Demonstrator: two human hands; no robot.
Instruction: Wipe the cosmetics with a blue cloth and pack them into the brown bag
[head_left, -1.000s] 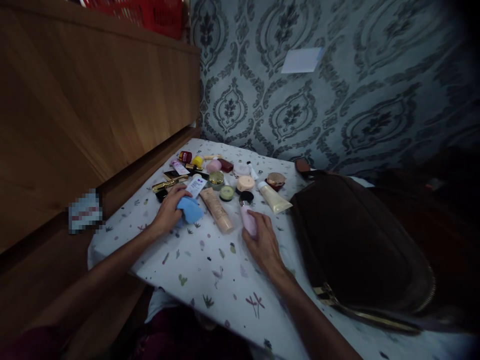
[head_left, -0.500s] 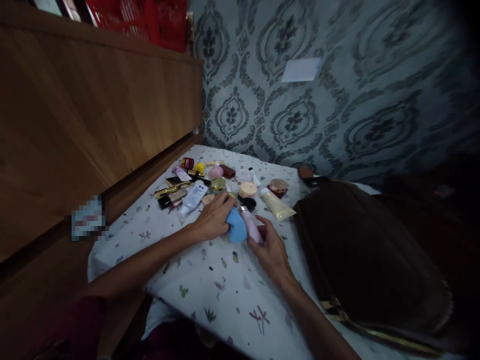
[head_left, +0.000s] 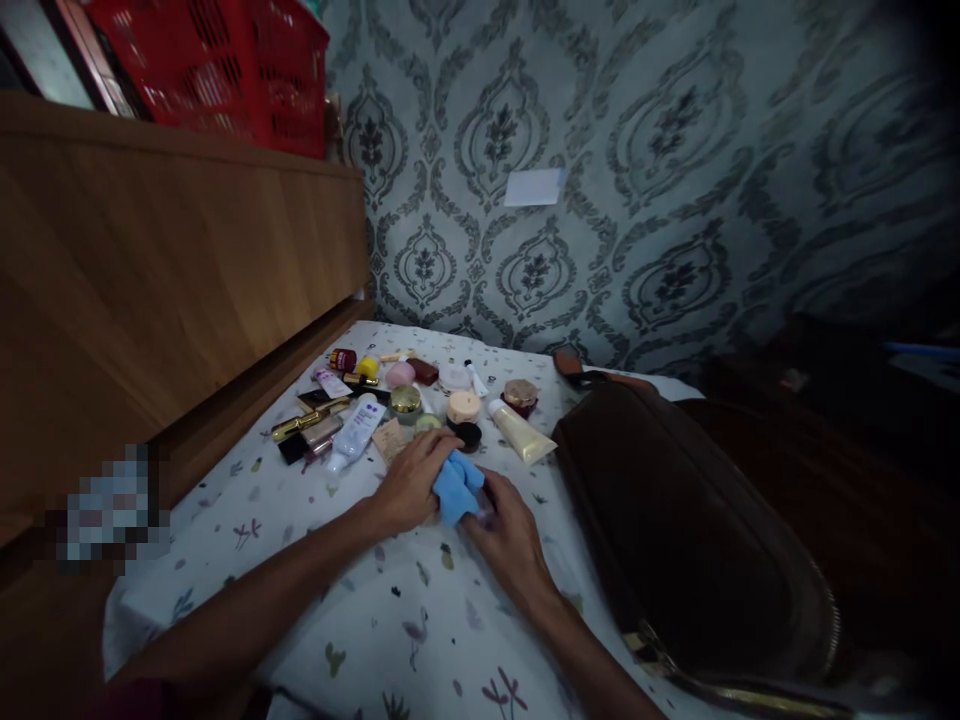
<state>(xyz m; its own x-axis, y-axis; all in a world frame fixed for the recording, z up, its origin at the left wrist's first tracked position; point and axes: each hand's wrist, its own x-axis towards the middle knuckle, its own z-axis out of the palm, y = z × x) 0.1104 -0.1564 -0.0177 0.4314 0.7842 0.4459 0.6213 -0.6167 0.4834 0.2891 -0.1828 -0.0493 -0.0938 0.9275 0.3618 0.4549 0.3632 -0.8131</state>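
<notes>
My left hand (head_left: 417, 476) is closed on a light blue cloth (head_left: 456, 488), which is wrapped over the top of a pale pink bottle (head_left: 486, 514). Most of that bottle is hidden by cloth and fingers. Its lower part sits in the closed grip of my right hand (head_left: 511, 538). Just beyond my hands lie a round black lid (head_left: 468, 435), a peach-coloured round jar (head_left: 463, 407) and a jar with a gold lid (head_left: 406, 402). A cream-coloured tube (head_left: 523, 432) lies to the right of them.
Left of my hands, a white lotion tube (head_left: 357, 436) and several cosmetics lie on the patterned tablecloth (head_left: 360, 610). A dark brown bag (head_left: 675, 530) takes up the right side. A wooden cabinet (head_left: 187, 260) bearing a red basket (head_left: 225, 80) borders the left; a papered wall stands behind.
The cloth has moved onto the pink bottle and now covers its silver cap, which was bare before. Both hands have come together. The camera view has shifted.
</notes>
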